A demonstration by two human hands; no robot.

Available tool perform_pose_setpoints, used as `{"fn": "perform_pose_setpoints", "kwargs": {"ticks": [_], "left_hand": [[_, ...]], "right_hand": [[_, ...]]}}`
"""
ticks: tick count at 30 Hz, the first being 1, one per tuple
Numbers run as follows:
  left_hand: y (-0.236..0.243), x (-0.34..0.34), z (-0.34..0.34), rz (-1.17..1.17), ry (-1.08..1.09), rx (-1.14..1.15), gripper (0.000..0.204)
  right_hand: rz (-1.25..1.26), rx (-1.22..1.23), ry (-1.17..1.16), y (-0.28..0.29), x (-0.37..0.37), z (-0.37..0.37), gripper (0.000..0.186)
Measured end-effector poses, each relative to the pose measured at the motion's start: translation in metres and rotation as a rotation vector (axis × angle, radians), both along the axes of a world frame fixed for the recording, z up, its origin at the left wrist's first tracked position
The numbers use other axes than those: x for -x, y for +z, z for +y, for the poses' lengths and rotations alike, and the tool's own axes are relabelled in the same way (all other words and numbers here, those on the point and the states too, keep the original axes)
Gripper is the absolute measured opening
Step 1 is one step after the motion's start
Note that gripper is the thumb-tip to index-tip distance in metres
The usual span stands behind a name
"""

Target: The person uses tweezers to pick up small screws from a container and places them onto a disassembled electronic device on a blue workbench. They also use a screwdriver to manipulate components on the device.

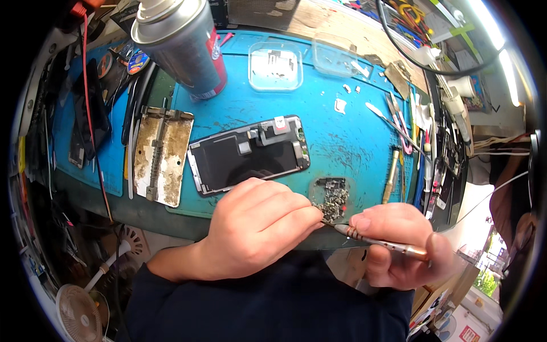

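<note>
My right hand point(399, 245) is closed around a slim screwdriver point(393, 247) with a silver and copper-coloured handle. Its thin tip points left and meets the fingertips of my left hand point(256, 228). Those fingers are pinched together, and what is between them is hidden. Just beyond the tip lies a small clear tray point(348, 191) filled with many tiny screws and metal bits point(331, 200). A phone screen assembly point(250, 153), dark back up with flex cables showing, rests on the blue mat behind my left hand.
A blue work mat point(228, 117) covers the bench. A spray can point(185, 54) stands at the back left, above a metal holder point(162, 157). Behind are a clear box point(276, 67) of small parts and its lid point(335, 55). Tweezers point(396, 122) and a brass-coloured tool point(391, 176) lie right.
</note>
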State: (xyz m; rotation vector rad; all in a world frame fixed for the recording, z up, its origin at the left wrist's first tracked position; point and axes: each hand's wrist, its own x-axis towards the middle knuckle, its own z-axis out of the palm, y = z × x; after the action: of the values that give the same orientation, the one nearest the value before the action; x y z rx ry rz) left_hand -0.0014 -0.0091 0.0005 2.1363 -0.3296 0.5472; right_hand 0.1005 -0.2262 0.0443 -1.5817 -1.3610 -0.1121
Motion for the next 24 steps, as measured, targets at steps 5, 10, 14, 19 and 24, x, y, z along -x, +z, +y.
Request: {"fn": "perform_pose_setpoints", "kwargs": {"ticks": [5,10,14,19,24], "left_hand": [[-0.004,0.006,-0.014,0.035,0.062,-0.05,0.025],[0.0,-0.006,-0.019,0.083,0.127,-0.166,0.028],[-0.003,-0.007,-0.022,0.096,0.141,-0.147,0.033],[-0.003,0.002,-0.013,0.002,0.192,-0.166,0.031],[-0.004,0.016,-0.009,0.017,0.178,-0.173,0.028]], "right_hand": [[-0.025,-0.158,-0.277,-0.024,0.026,-0.036,0.074],[-0.046,0.142,-0.705,-0.028,0.032,-0.085,0.063],[0.088,0.467,-0.893,-0.029,0.024,-0.082,0.057],[-0.366,0.681,-0.893,-0.026,-0.001,-0.077,0.038],[-0.247,0.598,-0.773,-0.023,0.001,-0.067,0.031]]}}
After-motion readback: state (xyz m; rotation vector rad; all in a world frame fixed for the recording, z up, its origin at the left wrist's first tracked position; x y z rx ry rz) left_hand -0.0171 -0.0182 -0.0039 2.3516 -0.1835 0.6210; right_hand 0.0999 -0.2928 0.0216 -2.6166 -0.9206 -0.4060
